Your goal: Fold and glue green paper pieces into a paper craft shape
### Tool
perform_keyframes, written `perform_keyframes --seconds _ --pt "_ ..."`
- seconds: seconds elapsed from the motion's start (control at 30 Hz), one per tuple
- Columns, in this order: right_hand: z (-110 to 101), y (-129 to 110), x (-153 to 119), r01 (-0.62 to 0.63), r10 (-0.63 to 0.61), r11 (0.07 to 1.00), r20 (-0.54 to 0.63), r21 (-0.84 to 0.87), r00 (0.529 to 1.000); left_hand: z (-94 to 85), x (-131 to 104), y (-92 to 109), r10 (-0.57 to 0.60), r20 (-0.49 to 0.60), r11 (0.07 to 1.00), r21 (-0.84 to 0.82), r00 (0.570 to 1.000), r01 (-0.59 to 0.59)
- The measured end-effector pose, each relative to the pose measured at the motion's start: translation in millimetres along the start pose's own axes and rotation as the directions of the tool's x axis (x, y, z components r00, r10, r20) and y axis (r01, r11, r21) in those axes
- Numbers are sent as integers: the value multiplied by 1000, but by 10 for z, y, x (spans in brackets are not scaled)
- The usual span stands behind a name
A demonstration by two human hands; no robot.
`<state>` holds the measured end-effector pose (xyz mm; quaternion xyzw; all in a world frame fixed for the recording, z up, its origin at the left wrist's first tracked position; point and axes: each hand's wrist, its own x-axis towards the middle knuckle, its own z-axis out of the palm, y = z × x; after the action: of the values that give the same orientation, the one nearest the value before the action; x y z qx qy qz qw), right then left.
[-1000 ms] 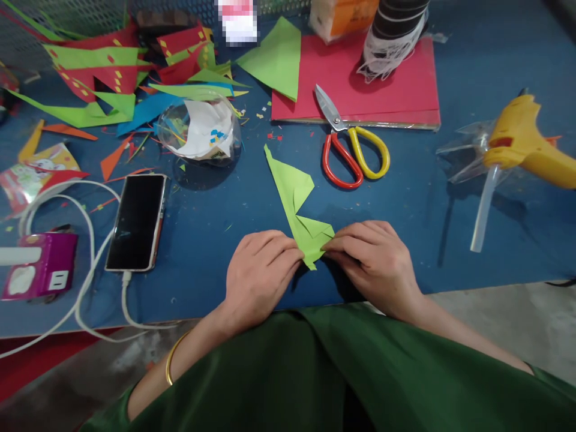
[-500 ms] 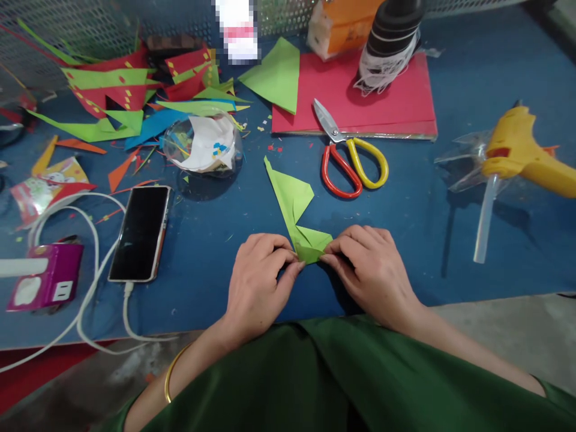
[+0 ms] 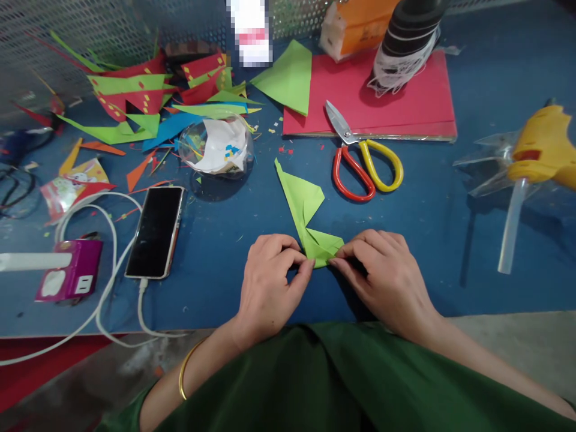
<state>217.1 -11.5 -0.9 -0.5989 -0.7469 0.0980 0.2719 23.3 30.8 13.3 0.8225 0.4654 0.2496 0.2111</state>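
Note:
A folded piece of light green paper (image 3: 302, 198) lies at the table's near side, its narrow tip pointing away from me. My left hand (image 3: 275, 281) pinches its near left corner between thumb and fingers. At the near right corner, my right hand (image 3: 387, 277) has thumb and forefinger closed on the same paper. Beyond the paper, to the right, rest scissors (image 3: 345, 141) with one red and one yellow handle, blades slightly apart. Part of the paper's near edge is hidden by my fingertips.
Left stand a phone (image 3: 155, 233) on a white cable, a purple socket box (image 3: 74, 270) and a clear bowl (image 3: 191, 159) of scraps. Red paper sheets (image 3: 337, 102), a string-wound black spool (image 3: 405, 51) and red-green paper shapes (image 3: 130, 93) lie behind. A yellow glue gun (image 3: 540, 144) is at right.
The whole view has shifted, so everything sits a little farther right. Both hands keep their pinch on the green paper, and its near fold looks slightly flatter.

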Motion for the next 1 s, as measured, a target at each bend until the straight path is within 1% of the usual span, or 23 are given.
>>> perform_keyframes --seconds 0.33,0.53,0.8,0.9,1.0 --pt "10 6 1 0 0 1000 -10 -1 1000 3 6 9 -6 15 999 36 1000 5" --pt "14 7 -3 0 0 1000 0 -14 1000 8 0 8 -14 2 998 54 1000 14" --pt "15 0 -4 2 -2 1000 -11 -19 1000 11 -7 -5 22 6 994 104 1000 -22" --pt "14 -5 -3 1 -1 1000 -10 -22 1000 23 -17 -18 29 -26 990 140 999 -25" --pt "15 -7 -1 2 -3 1000 -15 -31 1000 39 -30 -35 78 -49 982 178 996 -68"
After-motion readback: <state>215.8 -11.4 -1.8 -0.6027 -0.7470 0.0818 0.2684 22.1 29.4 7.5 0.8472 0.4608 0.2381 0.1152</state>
